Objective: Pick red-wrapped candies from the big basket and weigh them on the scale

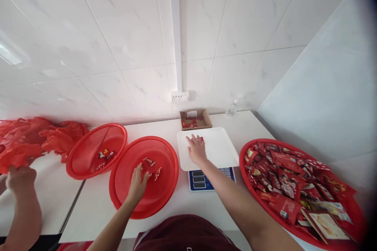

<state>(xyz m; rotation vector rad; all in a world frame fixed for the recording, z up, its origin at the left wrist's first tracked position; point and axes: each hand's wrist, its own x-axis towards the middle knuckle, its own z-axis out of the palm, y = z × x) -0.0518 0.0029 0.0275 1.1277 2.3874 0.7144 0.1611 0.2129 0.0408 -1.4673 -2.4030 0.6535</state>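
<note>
My left hand (138,184) is over the near red basket (123,180), fingers apart, beside a few small wrapped candies (158,173) on its bottom. My right hand (196,149) reaches over the white tray (220,145) of a blue digital scale (198,180), its fingers spread at a small red packet (202,140) lying on the tray. Part of that packet is hidden behind the fingers. To the right, a large red basket (244,164) is heaped with red snack packets (287,182).
A second red basket (85,157) with some packets stands at the left. Behind the tray is a cardboard box (196,119), with a clear plastic bottle (232,108) by the wall. Far left, another person's hand (20,178) holds red plastic bags (22,149).
</note>
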